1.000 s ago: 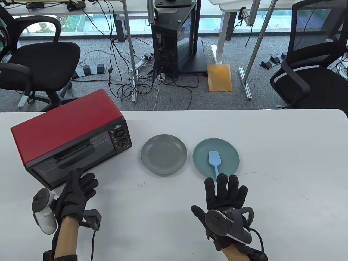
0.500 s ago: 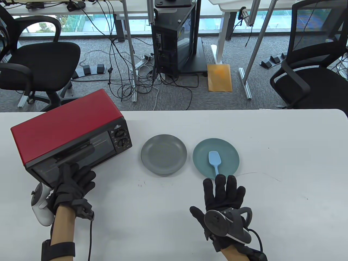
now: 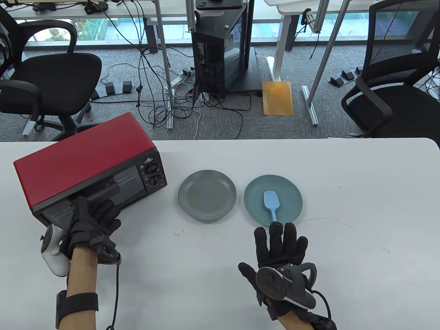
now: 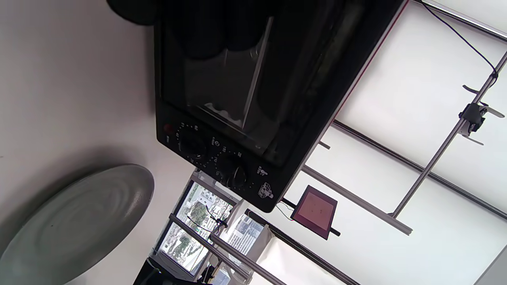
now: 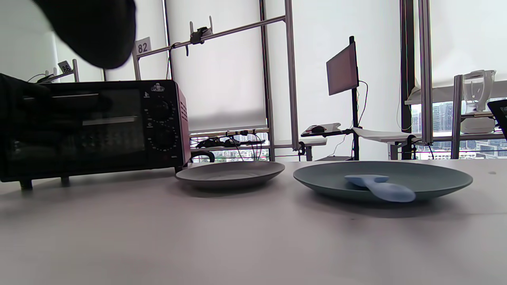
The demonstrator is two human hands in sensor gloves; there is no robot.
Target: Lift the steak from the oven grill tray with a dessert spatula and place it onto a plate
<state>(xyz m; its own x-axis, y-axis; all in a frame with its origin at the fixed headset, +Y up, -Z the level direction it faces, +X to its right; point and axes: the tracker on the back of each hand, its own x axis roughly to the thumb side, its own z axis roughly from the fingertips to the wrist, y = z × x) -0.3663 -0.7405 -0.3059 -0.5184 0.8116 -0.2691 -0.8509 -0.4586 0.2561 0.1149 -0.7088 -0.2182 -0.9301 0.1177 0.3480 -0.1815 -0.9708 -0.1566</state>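
Observation:
The red toaster oven [image 3: 86,161] stands at the table's left with its dark glass door closed; steak and grill tray are hidden inside. My left hand [image 3: 92,206] reaches up the door and its fingers curl over the black door handle [image 3: 105,190]. In the left wrist view those gloved fingers [image 4: 206,31] lie dark across the glass. A light blue dessert spatula [image 3: 271,202] lies on the teal plate [image 3: 292,192]. My right hand [image 3: 280,232] rests flat on the table, fingers spread, fingertips just short of the spatula's handle end. An empty grey plate [image 3: 207,194] sits between oven and teal plate.
The oven's two control knobs [image 3: 153,174] face the grey plate. A thin wire [image 3: 326,220] lies on the table right of the teal plate. Bare white tabletop [image 3: 378,206] stretches to the right. Office chairs and cables are on the floor beyond the far edge.
My left hand slid forward from the table up onto the oven door and its handle. My right hand drew back slightly toward me; the spatula and plates stayed put.

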